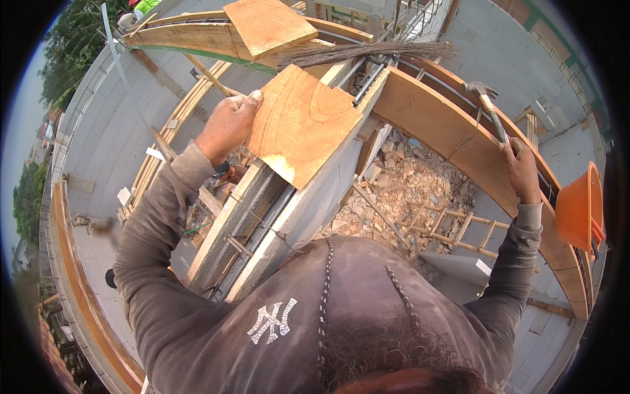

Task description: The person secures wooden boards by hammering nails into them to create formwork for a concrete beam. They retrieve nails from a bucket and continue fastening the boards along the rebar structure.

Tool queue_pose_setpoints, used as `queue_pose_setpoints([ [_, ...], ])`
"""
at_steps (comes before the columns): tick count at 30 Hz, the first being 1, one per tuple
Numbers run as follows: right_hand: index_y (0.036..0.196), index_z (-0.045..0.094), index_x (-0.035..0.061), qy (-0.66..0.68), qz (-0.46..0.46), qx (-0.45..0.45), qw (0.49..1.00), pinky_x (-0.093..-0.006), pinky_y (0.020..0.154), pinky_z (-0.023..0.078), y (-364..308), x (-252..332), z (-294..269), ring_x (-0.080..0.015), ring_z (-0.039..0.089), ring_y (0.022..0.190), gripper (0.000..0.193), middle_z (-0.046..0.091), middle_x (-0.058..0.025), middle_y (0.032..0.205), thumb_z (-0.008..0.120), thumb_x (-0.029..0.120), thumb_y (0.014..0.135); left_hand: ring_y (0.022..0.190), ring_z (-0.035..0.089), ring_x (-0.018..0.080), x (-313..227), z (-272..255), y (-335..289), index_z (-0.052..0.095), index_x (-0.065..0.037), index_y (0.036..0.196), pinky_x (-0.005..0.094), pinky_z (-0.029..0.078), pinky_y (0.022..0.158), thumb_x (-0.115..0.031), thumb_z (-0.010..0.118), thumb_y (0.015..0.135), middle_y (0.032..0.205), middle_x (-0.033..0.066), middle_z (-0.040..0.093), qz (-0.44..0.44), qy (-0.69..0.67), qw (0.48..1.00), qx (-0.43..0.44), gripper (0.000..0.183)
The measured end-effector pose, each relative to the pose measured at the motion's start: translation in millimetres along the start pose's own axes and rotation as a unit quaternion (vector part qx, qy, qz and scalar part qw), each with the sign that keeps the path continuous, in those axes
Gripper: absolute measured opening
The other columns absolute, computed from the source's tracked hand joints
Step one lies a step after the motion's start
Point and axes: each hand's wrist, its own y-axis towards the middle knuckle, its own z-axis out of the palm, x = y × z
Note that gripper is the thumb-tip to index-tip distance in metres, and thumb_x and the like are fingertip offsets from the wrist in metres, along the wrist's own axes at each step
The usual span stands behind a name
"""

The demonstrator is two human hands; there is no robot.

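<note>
One hammer [491, 112], head [482, 88] forward, handle [497, 125] slanting back-right

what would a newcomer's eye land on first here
First comes the plywood piece near the centre, its left edge in the left grip. Next come the orange container at far right and, up and left of it, the hammer in the right grip. A bundle of thin dark strands lies near the top.

Orange container [576, 213], bamboo ladder [463, 228] near broken rubble [394, 174], bundle of twigs [407, 50], trees [73, 56]
</note>
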Motion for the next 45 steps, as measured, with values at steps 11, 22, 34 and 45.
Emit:
queue_pose_setpoints([
  [11,0.118,0.059,-0.0001,0.283,-0.118,0.121,0.944,-0.0341,0.063,0.046,-67,158,12,-0.0130,0.053,0.069,0.026,0.054,-0.0044,0.081,0.065,0.023,0.109,0.083,0.070,0.0323,3,16,-33,0.071,0.009,0.099,0.0441,0.052,0.077,-0.047,0.050,0.108,0.087,0.0243,0.072,-0.018,0.085,0.996,0.006,0.061],
  [22,0.108,0.055,-0.0003,0.050,-0.275,0.219,0.935,-0.0514,0.067,0.047,-79,220,51,-0.0490,0.062,0.074,0.024,0.061,-0.0267,0.078,0.064,0.021,0.106,0.089,0.068,0.0506,3,21,-22,0.068,0.005,0.096,0.0570,0.053,0.080,-0.032,0.039,0.115,0.093,0.0302,0.070,0.175,0.249,0.952,-0.014,0.051],
  [34,0.104,0.051,0.0041,0.596,-0.310,-0.037,0.740,-0.0335,0.055,0.046,-78,259,27,-0.0173,0.052,0.054,0.026,0.059,-0.0090,0.077,0.054,0.028,0.114,0.091,0.072,0.0466,8,23,-19,0.070,0.006,0.100,0.0537,0.058,0.082,-0.033,0.038,0.115,0.092,0.0263,0.073,0.168,0.309,0.936,-0.007,0.053],
  [45,0.094,0.061,0.0009,0.289,-0.164,0.146,0.932,-0.0325,0.060,0.046,-78,223,90,-0.0144,0.061,0.066,0.030,0.064,-0.0040,0.074,0.074,0.026,0.102,0.093,0.072,0.0451,-6,26,-25,0.072,0.006,0.100,0.0538,0.057,0.082,-0.041,0.040,0.114,0.094,0.0254,0.074,0.088,0.287,0.954,-0.011,0.058],
])
